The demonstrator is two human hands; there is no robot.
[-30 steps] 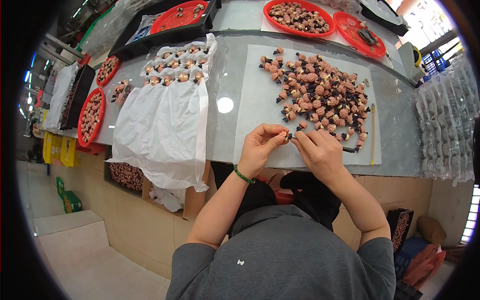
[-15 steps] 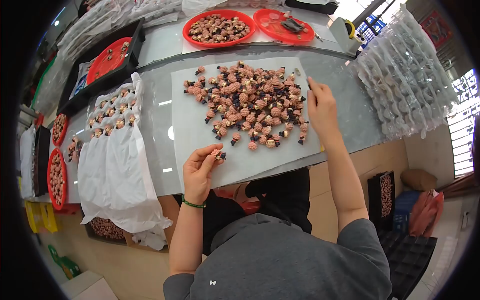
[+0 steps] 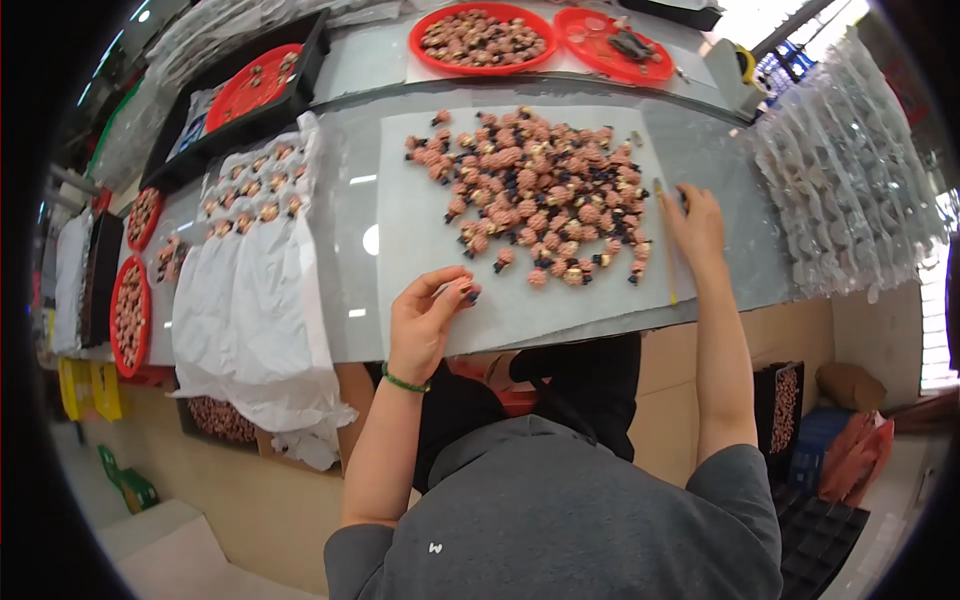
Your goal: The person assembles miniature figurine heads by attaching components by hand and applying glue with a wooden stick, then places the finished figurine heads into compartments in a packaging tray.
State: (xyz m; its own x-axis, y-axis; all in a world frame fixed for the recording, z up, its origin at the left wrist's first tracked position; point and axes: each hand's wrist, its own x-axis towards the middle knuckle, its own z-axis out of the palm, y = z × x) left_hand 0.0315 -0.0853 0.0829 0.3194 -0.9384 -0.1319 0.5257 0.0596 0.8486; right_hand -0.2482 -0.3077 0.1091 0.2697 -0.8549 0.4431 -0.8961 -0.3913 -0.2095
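My left hand pinches a small figurine with pink knobbly hair and a dark lower part, just above the near left of a white sheet. Past it, a large heap of similar figurines spreads over the sheet. Along the sheet's right side lies a thin brush-like stick with a dark upper end and a yellow lower end. My right hand rests just right of this stick, thumb and forefinger apart, the thumb close to its shaft.
Red trays of figurines stand at the back; another red tray holds a grey cloth. To the left, white wrapping carries rows of figurines. Clear blister packaging stands at the right. A black bin is at the back left.
My right hand has let go of the stick and moved off it to the right, leaving it on the sheet. My left hand still holds the figurine. The whole view has shifted slightly.
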